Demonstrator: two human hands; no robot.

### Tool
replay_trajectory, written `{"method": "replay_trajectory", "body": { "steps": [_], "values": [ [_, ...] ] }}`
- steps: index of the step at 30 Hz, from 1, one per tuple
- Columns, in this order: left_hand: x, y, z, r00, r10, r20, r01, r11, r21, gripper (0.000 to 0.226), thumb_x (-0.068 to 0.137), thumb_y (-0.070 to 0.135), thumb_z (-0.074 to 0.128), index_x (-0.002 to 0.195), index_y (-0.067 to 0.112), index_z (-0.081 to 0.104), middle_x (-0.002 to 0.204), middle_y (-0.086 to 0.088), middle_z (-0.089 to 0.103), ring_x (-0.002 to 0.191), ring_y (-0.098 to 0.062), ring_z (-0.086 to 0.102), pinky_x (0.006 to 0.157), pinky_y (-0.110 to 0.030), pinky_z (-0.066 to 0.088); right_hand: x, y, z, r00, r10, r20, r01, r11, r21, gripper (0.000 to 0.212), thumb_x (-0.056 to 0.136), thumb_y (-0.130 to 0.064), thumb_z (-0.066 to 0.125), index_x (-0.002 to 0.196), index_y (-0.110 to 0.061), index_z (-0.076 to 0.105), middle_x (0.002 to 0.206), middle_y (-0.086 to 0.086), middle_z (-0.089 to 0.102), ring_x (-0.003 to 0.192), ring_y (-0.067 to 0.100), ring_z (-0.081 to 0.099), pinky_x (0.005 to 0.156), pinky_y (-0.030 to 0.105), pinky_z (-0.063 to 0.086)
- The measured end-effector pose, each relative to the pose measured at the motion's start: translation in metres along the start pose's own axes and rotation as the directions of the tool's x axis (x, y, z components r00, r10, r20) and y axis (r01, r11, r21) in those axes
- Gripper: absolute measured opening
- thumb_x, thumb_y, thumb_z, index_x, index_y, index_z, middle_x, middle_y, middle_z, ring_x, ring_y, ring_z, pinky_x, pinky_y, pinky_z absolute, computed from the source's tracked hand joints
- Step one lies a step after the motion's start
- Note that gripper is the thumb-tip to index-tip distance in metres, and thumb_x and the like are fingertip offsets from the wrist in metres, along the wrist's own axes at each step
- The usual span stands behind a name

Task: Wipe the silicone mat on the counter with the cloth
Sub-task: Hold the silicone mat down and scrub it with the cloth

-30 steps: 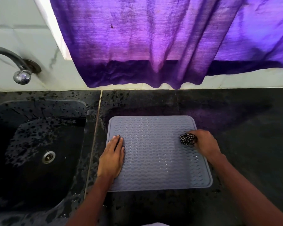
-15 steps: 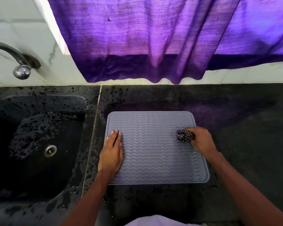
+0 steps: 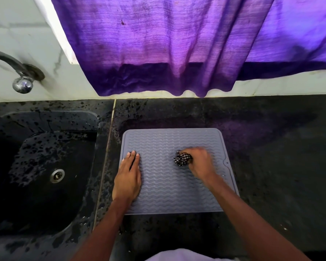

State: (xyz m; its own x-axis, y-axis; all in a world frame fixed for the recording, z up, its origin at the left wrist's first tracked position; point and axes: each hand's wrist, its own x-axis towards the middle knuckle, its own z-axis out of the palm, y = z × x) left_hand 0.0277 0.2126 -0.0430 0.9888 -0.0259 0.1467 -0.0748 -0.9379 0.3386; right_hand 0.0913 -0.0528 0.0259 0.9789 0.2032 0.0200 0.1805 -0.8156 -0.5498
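The mat (image 3: 167,194) lies flat on the dark counter (image 3: 271,166), just right of the sink (image 3: 45,125). The left hand (image 3: 128,178) rests flat on the mat's left edge, fingers straight and close together, pressing it down. The right hand (image 3: 200,162) is curled tight round the cloth (image 3: 183,158), a small checked wad, and holds it against the ribbed surface a little right of the mat's middle. That hand is blurred, which suggests a quick stroke.

The counter around the mat looks wet and spotted, so the mat may slide. If the left hand eases off during a sideways stroke, the mat could creep toward the sink. Only the left side is pinned, so a hard push toward it could buckle the free right part or lift a corner.

The cloth is balled so small that each pass covers a narrow strip. Bands between passes are likely to be missed, as are the far corners and the patch under the left palm, unless that hand shifts. With so little cloth showing past the knuckles, bare fingers may rub the mat instead. Strokes that cross the wavy ribs may also skip over the grooves and leave dirt in them
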Motion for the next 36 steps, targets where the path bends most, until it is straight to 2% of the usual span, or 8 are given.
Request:
{"method": "replay_trajectory", "body": {
  "steps": [2,6,12,15,19,23,31,36],
  "values": [
    [0.0,0.0,-0.001,1.0,0.003,-0.002,-0.003,1.0,-0.002,0.056,0.102,0.028,0.028,0.149,0.004,0.046,0.157,-0.014,0.043,0.145,-0.029,0.04,0.119,-0.043,0.033,0.004,-0.012,0.009,0.998,-0.067,0.015,0.067,0.998,0.015,0.043,0.068,0.004,0.067,0.099,-0.025,0.075,0.093,-0.002,0.075,0.091,0.019,0.067,0.086,0.031,0.051],
    [0.0,0.0,-0.002,1.0,-0.006,-0.027,0.005,0.999,-0.042,0.055,0.103,0.031,0.029,0.147,0.005,0.049,0.156,-0.012,0.044,0.145,-0.026,0.04,0.118,-0.04,0.034,0.017,-0.001,0.003,0.965,-0.189,0.181,0.189,0.982,0.016,0.044,0.071,0.001,0.071,0.107,-0.026,0.073,0.103,-0.004,0.074,0.099,0.014,0.067,0.094,0.033,0.051],
    [0.0,-0.003,0.001,0.998,-0.031,-0.051,0.025,0.994,-0.108,0.054,0.103,0.032,0.031,0.145,0.007,0.053,0.155,-0.009,0.046,0.144,-0.024,0.043,0.118,-0.039,0.035,-0.005,0.046,-0.052,0.997,-0.061,-0.04,0.06,0.998,-0.024,0.05,0.068,0.007,0.061,0.105,-0.024,0.074,0.105,-0.003,0.074,0.1,0.017,0.066,0.094,0.031,0.05],
    [0.001,-0.003,0.002,0.998,-0.033,-0.058,0.025,0.992,-0.123,0.054,0.103,0.033,0.032,0.144,0.007,0.054,0.155,-0.008,0.046,0.144,-0.024,0.042,0.118,-0.039,0.035,-0.023,0.072,-0.054,1.0,-0.017,-0.009,0.016,0.998,-0.065,0.05,0.065,-0.006,0.056,0.106,-0.029,0.07,0.103,-0.006,0.073,0.097,0.02,0.067,0.088,0.04,0.054],
    [0.0,-0.006,0.004,0.998,-0.015,-0.061,0.007,0.991,-0.134,0.054,0.103,0.033,0.032,0.145,0.007,0.054,0.156,-0.007,0.045,0.145,-0.024,0.041,0.119,-0.039,0.034,-0.021,0.084,-0.049,0.996,-0.009,0.092,0.021,0.991,-0.129,0.063,0.061,-0.001,0.061,0.113,-0.037,0.062,0.107,-0.014,0.07,0.101,0.015,0.064,0.087,0.038,0.054],
    [0.001,-0.009,0.006,0.996,-0.025,-0.084,0.009,0.983,-0.183,0.053,0.103,0.035,0.035,0.143,0.008,0.056,0.155,-0.006,0.047,0.143,-0.022,0.043,0.117,-0.04,0.037,-0.028,0.074,-0.048,0.999,0.043,0.009,-0.041,0.993,-0.11,0.061,0.066,0.006,0.062,0.111,-0.035,0.068,0.109,-0.012,0.07,0.103,0.017,0.061,0.087,0.036,0.053],
    [-0.006,-0.009,-0.002,0.987,-0.132,-0.095,0.102,0.956,-0.273,0.044,0.099,0.026,0.048,0.135,0.005,0.064,0.147,-0.007,0.056,0.136,-0.023,0.052,0.113,-0.036,0.041,-0.028,0.063,-0.036,0.999,0.018,-0.045,-0.023,0.995,-0.1,0.057,0.062,0.014,0.064,0.106,-0.021,0.073,0.104,0.004,0.072,0.099,0.027,0.063,0.087,0.036,0.05],
    [-0.008,-0.001,-0.002,0.986,-0.138,-0.095,0.104,0.948,-0.3,0.055,0.1,0.04,0.042,0.137,0.005,0.062,0.147,-0.008,0.055,0.139,-0.023,0.048,0.114,-0.037,0.04,-0.025,0.05,-0.022,0.999,-0.023,-0.041,0.021,0.998,-0.06,0.059,0.056,0.016,0.065,0.104,-0.018,0.074,0.099,0.004,0.073,0.094,0.025,0.065,0.086,0.026,0.045]
  ]
}}
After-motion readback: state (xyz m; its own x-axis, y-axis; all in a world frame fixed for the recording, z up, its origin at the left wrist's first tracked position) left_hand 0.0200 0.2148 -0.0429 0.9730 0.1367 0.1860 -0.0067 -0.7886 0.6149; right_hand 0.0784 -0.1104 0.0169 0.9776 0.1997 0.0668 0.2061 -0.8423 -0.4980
